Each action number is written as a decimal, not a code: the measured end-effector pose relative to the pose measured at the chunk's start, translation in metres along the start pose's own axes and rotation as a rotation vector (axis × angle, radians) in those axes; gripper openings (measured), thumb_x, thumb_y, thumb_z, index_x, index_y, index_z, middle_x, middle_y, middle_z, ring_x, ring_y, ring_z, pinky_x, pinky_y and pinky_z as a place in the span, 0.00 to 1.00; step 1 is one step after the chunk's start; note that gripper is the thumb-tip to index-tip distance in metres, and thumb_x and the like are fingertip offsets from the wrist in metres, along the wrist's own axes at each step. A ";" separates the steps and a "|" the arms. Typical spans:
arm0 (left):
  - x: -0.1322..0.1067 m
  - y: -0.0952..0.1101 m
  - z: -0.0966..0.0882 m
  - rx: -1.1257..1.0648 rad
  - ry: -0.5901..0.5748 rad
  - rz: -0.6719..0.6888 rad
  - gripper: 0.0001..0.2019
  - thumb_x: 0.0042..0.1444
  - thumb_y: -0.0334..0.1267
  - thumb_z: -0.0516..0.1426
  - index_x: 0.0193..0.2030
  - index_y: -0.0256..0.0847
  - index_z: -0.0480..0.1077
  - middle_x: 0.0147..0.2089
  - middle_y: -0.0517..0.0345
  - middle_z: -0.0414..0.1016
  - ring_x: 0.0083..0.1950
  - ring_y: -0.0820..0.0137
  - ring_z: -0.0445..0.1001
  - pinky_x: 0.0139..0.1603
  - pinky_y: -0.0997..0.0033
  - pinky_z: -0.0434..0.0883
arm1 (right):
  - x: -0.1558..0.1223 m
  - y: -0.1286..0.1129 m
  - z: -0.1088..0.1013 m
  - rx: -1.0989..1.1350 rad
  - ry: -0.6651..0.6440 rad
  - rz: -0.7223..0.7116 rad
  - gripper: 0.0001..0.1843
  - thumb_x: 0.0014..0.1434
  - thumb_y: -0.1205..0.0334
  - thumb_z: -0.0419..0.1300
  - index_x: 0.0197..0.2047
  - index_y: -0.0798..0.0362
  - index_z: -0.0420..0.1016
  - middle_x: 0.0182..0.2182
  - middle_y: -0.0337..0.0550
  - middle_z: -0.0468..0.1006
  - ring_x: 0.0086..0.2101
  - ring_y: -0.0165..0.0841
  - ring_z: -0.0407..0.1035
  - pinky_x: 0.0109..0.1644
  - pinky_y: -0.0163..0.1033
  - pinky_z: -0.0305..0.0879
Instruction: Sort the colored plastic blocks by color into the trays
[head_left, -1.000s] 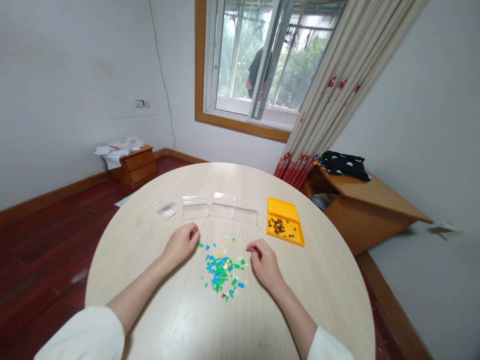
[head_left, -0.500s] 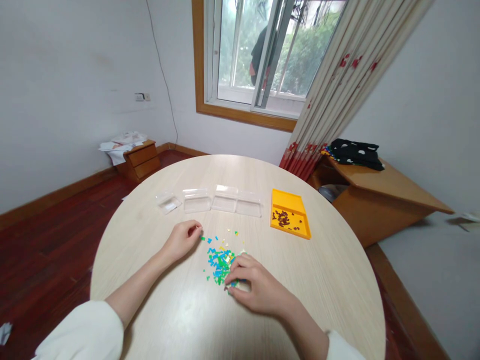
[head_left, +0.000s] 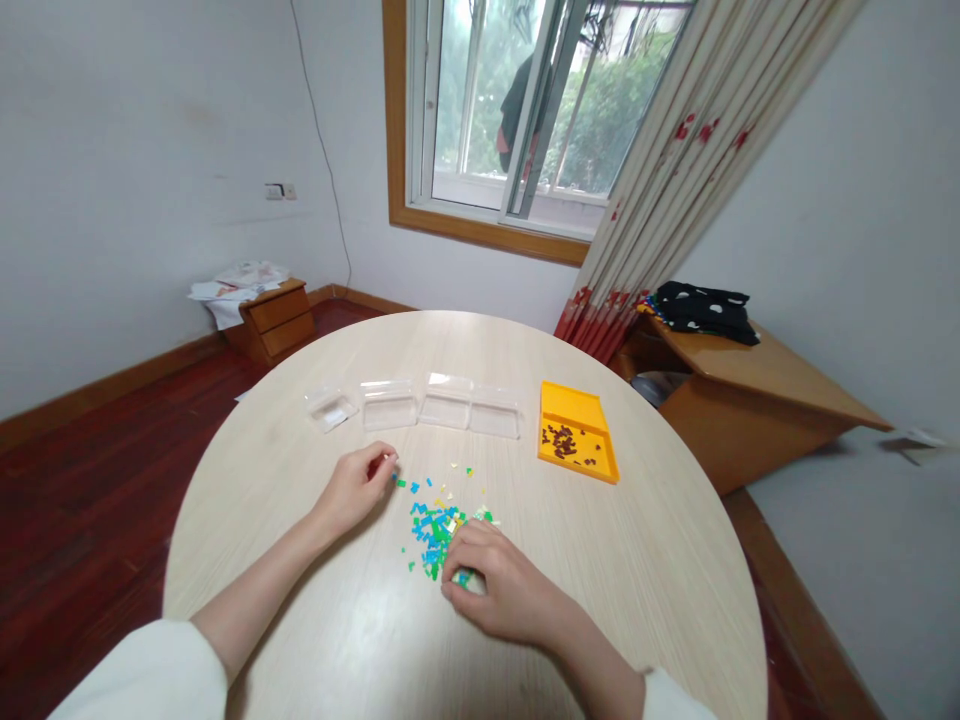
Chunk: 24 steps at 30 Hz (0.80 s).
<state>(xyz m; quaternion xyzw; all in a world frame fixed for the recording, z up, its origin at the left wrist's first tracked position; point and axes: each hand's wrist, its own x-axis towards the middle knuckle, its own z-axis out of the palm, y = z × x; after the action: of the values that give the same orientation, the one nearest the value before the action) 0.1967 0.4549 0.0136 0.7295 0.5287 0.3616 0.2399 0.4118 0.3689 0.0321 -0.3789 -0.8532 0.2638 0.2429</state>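
A loose pile of small blue, green, yellow and pale toy bricks [head_left: 429, 530] lies on the round wooden table [head_left: 330, 640]. My right hand [head_left: 495, 580] rests over the pile's near right side, thumb and index finger pinched together. The small brown brick seen at those fingertips a moment ago is now hidden by them. To the pile's upper left, my left hand [head_left: 360, 485] is curled with its fingertips together beside a few stray bricks. Whatever it may hold is too small to make out. Brown bricks [head_left: 561, 440] sit inside the open yellow box [head_left: 577, 474] at the right.
Clear plastic boxes stand in a row beyond my hands: a small one [head_left: 330, 408] at the left, another [head_left: 388, 405] beside it, and a joined pair [head_left: 470, 408]. A wooden desk [head_left: 787, 385] with folded dark cloth [head_left: 705, 310] is at the right. A person [head_left: 516, 115] shows through the window.
My right fingers have closed over the brown brick, which no longer shows. My left hand stays near the pile's upper left. The whole view has shifted slightly.
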 end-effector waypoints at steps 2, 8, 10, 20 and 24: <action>-0.001 0.001 -0.001 0.000 -0.012 0.000 0.13 0.55 0.42 0.47 0.30 0.38 0.68 0.24 0.61 0.68 0.25 0.73 0.65 0.29 0.74 0.61 | 0.001 -0.004 -0.003 0.099 0.069 0.027 0.05 0.53 0.70 0.56 0.28 0.53 0.71 0.29 0.38 0.74 0.35 0.30 0.66 0.45 0.37 0.59; -0.003 0.004 -0.004 0.000 -0.047 -0.015 0.15 0.55 0.45 0.46 0.31 0.38 0.68 0.25 0.59 0.70 0.26 0.71 0.66 0.30 0.73 0.62 | 0.002 0.012 -0.020 0.232 0.392 0.244 0.05 0.54 0.64 0.56 0.28 0.53 0.72 0.25 0.39 0.75 0.28 0.29 0.67 0.34 0.33 0.62; -0.004 0.005 -0.004 -0.005 -0.053 -0.019 0.16 0.54 0.46 0.46 0.31 0.38 0.68 0.26 0.58 0.71 0.27 0.71 0.67 0.30 0.73 0.62 | 0.001 0.033 -0.033 0.184 0.616 0.324 0.06 0.53 0.61 0.56 0.28 0.54 0.72 0.25 0.39 0.75 0.28 0.30 0.67 0.33 0.34 0.62; -0.006 0.008 -0.005 -0.015 -0.053 -0.021 0.17 0.53 0.48 0.46 0.31 0.38 0.69 0.25 0.58 0.71 0.27 0.70 0.67 0.29 0.73 0.62 | -0.026 0.112 -0.086 -0.043 1.150 0.575 0.25 0.57 0.51 0.47 0.47 0.60 0.70 0.36 0.54 0.77 0.38 0.39 0.71 0.43 0.45 0.64; -0.005 0.005 -0.005 -0.005 -0.040 -0.029 0.17 0.53 0.48 0.46 0.31 0.39 0.68 0.26 0.58 0.71 0.27 0.70 0.66 0.30 0.72 0.62 | -0.025 0.100 -0.078 -0.067 1.102 0.539 0.23 0.56 0.51 0.48 0.44 0.59 0.72 0.32 0.49 0.77 0.36 0.38 0.70 0.42 0.43 0.64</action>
<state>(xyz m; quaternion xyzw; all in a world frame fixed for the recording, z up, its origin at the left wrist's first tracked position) 0.1952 0.4484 0.0189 0.7282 0.5334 0.3447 0.2578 0.5260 0.4279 0.0217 -0.6692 -0.4843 0.0543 0.5610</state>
